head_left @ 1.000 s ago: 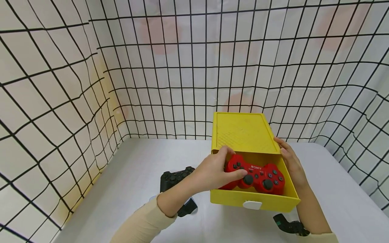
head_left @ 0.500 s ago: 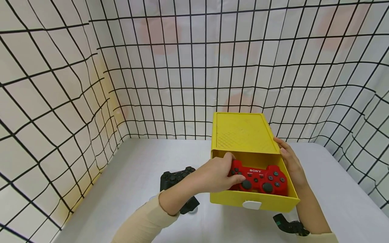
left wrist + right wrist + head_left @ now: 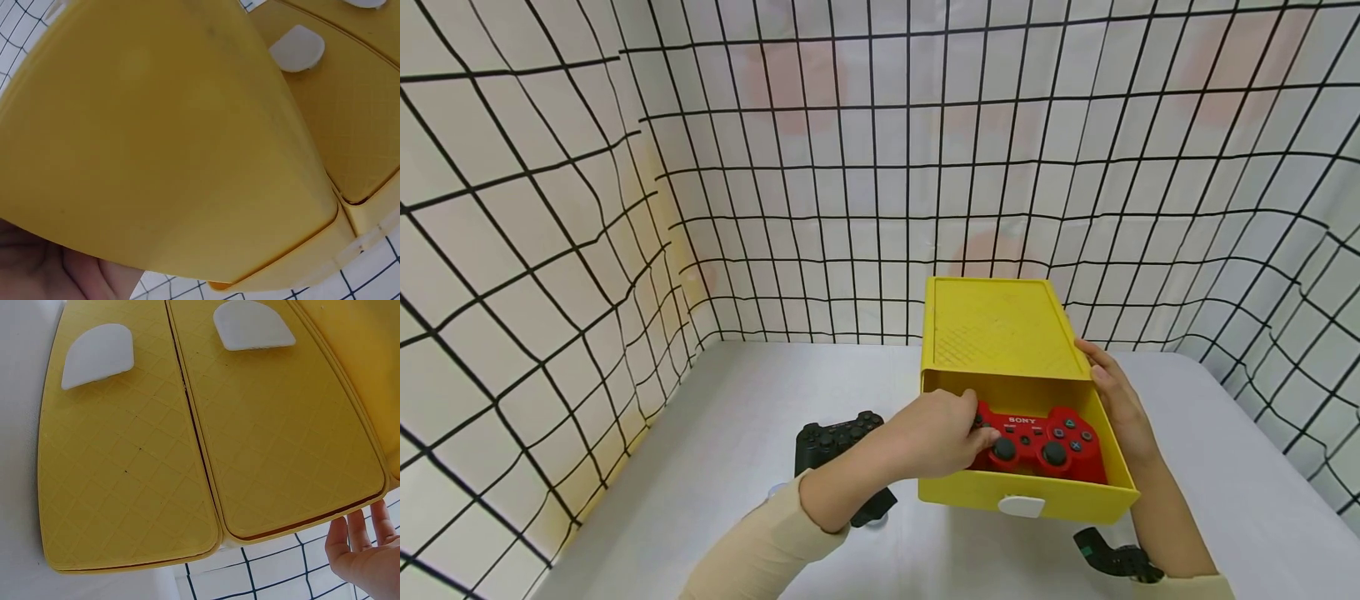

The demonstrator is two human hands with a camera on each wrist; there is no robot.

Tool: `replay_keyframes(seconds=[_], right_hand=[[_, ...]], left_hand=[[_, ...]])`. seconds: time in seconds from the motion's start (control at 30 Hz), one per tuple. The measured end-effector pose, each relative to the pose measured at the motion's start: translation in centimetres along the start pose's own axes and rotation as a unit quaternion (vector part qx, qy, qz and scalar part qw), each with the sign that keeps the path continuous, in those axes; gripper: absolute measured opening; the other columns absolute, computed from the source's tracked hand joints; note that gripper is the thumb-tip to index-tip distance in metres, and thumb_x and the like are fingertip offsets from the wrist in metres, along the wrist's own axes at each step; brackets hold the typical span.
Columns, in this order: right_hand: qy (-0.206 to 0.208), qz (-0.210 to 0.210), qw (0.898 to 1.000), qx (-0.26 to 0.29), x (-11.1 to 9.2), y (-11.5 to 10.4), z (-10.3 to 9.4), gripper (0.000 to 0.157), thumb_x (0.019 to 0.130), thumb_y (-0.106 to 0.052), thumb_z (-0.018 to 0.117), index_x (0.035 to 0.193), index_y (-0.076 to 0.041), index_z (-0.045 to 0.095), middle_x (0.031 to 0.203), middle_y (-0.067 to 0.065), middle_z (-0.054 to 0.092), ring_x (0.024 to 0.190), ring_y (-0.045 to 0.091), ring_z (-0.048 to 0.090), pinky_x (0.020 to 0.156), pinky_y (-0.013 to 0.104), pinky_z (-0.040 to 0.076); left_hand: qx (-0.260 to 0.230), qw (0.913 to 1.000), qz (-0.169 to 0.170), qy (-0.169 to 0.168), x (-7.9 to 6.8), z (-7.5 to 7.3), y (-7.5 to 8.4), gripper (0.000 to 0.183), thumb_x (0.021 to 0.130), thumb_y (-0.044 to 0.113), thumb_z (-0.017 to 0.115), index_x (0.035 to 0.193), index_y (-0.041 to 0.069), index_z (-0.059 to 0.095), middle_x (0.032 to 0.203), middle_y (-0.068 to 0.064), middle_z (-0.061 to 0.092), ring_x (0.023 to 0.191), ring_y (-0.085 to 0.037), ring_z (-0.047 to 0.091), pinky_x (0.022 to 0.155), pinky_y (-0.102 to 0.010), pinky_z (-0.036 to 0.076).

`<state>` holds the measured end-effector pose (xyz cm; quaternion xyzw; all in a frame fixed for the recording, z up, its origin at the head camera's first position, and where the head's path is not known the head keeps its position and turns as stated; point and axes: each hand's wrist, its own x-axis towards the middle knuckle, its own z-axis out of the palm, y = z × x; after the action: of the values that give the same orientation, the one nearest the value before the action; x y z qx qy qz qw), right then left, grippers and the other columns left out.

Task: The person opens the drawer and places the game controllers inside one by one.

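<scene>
A red game controller (image 3: 1075,442) marked SONY lies in the pulled-out top drawer (image 3: 1075,500) of a small yellow drawer cabinet (image 3: 1003,325). My left hand (image 3: 928,433) reaches over the drawer's left edge and holds the controller's left side, thumb on top by the stick; the other fingertips are hidden. In the left wrist view the drawer's yellow wall covers most of the picture. My right hand (image 3: 1123,408) rests on the cabinet's right side; in the right wrist view its fingers (image 3: 359,531) touch the edge beside the lower drawers (image 3: 294,437).
A black game controller (image 3: 823,442) lies on the white table (image 3: 760,383), left of the cabinet and partly behind my left forearm. White pull tabs (image 3: 100,356) stick out from the drawer fronts. Black wire mesh (image 3: 850,217) stands behind and at both sides.
The left hand has sunk a little lower into the drawer along with the red game controller, which shifted right, then slightly back left. The right hand and cabinet have not moved.
</scene>
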<state>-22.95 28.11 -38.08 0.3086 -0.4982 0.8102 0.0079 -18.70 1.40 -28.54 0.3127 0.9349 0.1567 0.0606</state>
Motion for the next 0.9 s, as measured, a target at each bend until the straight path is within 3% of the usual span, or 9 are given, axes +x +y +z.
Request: replay_keyframes(seconds=[0.3,0.6,0.77,0.9], right_hand=[[-0.005,-0.007,1.000,0.015,0.0,0.1,0.0,0.044,0.107,-0.012,0.017,0.149,-0.012,0.030,0.135,0.003,0.047,0.117,0.013,0.055,0.095,0.028,0.047],[0.022,-0.008,0.999,-0.021,0.0,0.2,0.1,0.044,0.107,-0.013,0.019,0.149,-0.011,0.031,0.135,0.002,0.048,0.115,0.013,0.054,0.094,0.027,0.048],[0.025,-0.007,0.999,-0.027,0.0,0.2,0.0,0.044,0.107,-0.014,0.020,0.149,-0.012,0.031,0.135,0.002,0.049,0.115,0.012,0.055,0.094,0.026,0.048],[0.014,-0.008,1.000,-0.018,0.0,0.1,-0.2,0.044,0.107,-0.013,0.019,0.149,-0.012,0.031,0.135,0.002,0.048,0.115,0.012,0.055,0.094,0.027,0.048]], left_hand=[[-0.002,0.9997,0.009,0.024,0.3,0.3,0.0,0.028,0.098,0.032,0.059,0.088,0.006,0.059,0.060,0.002,0.046,0.050,-0.008,0.044,0.047,-0.017,0.036],[0.007,0.9980,0.008,0.061,0.5,0.5,0.0,0.040,0.098,0.030,0.060,0.064,0.011,0.052,0.050,0.004,0.038,0.043,-0.008,0.040,0.043,-0.016,0.031],[-0.013,0.9950,0.001,0.099,0.1,0.9,0.1,0.034,0.098,0.027,0.060,0.068,0.011,0.055,0.054,0.004,0.045,0.048,-0.008,0.043,0.045,-0.015,0.035],[-0.037,0.9840,0.025,0.172,-0.7,1.2,-0.1,0.022,0.097,0.025,0.058,0.083,0.010,0.066,0.071,0.004,0.061,0.064,-0.008,0.053,0.058,-0.015,0.045]])
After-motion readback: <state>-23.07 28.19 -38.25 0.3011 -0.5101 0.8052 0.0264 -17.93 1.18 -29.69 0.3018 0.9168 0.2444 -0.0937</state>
